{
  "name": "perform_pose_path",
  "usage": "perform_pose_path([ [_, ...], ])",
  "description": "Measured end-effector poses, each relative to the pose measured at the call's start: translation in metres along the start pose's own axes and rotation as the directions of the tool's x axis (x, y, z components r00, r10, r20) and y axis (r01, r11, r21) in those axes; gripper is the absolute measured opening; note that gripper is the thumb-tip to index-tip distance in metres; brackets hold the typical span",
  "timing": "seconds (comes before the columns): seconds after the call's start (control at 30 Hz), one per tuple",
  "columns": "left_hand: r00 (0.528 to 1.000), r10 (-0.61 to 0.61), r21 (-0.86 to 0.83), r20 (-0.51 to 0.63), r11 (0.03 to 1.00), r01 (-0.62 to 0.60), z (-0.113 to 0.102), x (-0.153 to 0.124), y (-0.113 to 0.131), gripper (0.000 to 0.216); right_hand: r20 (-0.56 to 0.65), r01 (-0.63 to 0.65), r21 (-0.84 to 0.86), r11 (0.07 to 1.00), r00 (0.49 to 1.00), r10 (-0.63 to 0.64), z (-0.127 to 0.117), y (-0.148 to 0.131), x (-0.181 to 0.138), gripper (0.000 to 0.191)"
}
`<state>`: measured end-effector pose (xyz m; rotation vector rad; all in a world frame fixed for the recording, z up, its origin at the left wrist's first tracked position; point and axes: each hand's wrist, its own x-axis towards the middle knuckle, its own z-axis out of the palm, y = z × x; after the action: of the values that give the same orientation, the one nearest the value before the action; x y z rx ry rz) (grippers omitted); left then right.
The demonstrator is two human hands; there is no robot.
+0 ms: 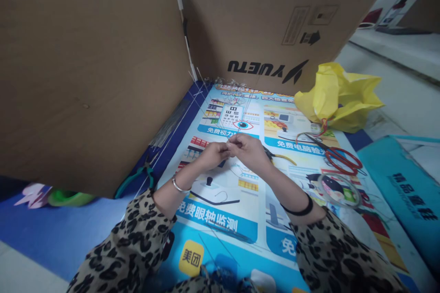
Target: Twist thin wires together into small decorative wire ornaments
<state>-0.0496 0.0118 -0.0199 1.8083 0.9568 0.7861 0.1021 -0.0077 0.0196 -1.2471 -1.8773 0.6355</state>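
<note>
My left hand (216, 154) and my right hand (248, 150) meet over the middle of a printed poster (261, 174), fingertips pinched together. A thin wire (235, 170) shows at the fingers, curving below them; its ends are hard to make out. Partly behind my right wrist lie pliers with yellow handles (285, 159). Other fine wires (220, 196) rest on the poster in front of my left forearm. Near my left elbow are teal-handled pliers (135, 178), beside a bundle of straight wires (168, 126) along the cardboard.
Cardboard panels (247, 13) stand upright at the back and left. On the right are a yellow bag (335, 96), red-handled scissors (345, 158), a clear tape roll (338, 191) and a teal shoebox (409, 192). A green ring-shaped object (70, 198) sits at far left.
</note>
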Motion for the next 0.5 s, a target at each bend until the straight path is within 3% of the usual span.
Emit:
perform_pose_path([
  [0.17,1.000,0.024,0.045,-0.010,0.999,-0.024,-0.0004,0.0006,-0.0007,0.021,-0.028,0.060,-0.010,0.998,0.998,-0.060,-0.0003,0.0031,0.0001,0.007],
  [0.5,1.000,0.006,0.145,-0.004,0.989,-0.006,-0.0028,0.0013,-0.0018,0.025,-0.005,0.055,-0.008,0.998,0.998,-0.055,0.0016,0.0067,0.0000,0.009],
])
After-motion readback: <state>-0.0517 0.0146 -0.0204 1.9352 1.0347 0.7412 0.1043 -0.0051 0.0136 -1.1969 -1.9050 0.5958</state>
